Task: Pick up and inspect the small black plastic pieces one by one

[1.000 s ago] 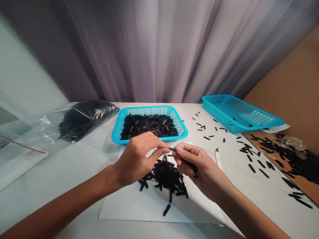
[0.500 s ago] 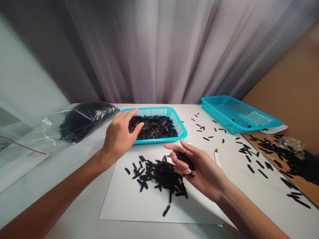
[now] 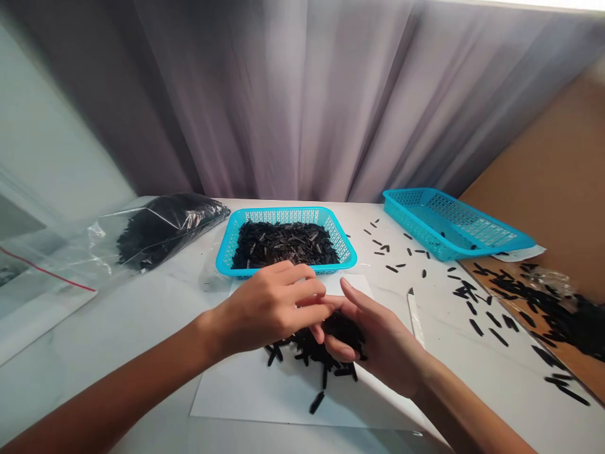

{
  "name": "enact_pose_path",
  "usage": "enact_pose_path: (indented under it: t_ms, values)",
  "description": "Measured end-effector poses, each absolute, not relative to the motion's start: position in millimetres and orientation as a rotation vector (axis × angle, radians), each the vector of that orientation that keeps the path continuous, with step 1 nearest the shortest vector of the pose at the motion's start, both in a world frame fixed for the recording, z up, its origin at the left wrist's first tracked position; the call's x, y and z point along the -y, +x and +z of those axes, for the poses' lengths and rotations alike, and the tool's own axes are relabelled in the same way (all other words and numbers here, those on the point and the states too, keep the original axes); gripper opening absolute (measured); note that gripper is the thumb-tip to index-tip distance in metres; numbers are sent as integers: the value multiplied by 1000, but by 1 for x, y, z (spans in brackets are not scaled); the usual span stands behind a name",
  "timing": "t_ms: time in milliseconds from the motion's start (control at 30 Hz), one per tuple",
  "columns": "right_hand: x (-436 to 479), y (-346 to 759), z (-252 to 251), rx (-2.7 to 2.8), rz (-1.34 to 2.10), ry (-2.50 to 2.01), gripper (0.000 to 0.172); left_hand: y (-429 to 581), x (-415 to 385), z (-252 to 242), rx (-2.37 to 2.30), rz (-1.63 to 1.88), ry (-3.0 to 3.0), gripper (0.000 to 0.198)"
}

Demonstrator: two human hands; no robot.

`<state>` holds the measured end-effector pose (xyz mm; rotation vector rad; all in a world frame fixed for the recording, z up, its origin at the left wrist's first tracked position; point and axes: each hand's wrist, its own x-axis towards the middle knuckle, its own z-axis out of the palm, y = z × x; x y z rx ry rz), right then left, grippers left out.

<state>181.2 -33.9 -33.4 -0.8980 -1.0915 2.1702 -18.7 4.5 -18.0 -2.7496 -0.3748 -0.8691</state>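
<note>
My right hand (image 3: 378, 337) is cupped palm up over a white sheet (image 3: 265, 391), holding a handful of small black plastic pieces (image 3: 343, 328). My left hand (image 3: 274, 306) reaches into that palm with its fingers curled and pinched among the pieces. Under both hands a pile of the same black pieces (image 3: 312, 356) lies on the sheet, with one stray piece (image 3: 316, 401) nearer to me. Just behind the hands stands a blue basket (image 3: 224, 255) filled with black pieces.
A second blue basket (image 3: 454, 224), nearly bare, sits at the back right. Loose black pieces (image 3: 472, 296) are scattered over the white table and a brown board (image 3: 567, 328) at right. A clear bag of black pieces (image 3: 161, 227) lies at left. A white knife (image 3: 416, 312) lies beside my right hand.
My left hand has come back from the filled basket to my right palm. My right hand has sunk a little toward the pile and stays cupped.
</note>
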Motion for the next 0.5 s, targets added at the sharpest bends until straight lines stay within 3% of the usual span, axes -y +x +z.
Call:
enact_pose_path:
  t_ms: [133,267,500]
  values:
    - [35,179,-37,1109,2145,-926,60,-19,-4,-16,246,-753,-2705,20]
    - [36,179,-36,1143,2119,-897,57,-19,-6,-19,289,-816,-2842,10]
    - [33,180,-32,1163,1885,-1018,30,-23,-14,-23,359,-1050,-2848,11]
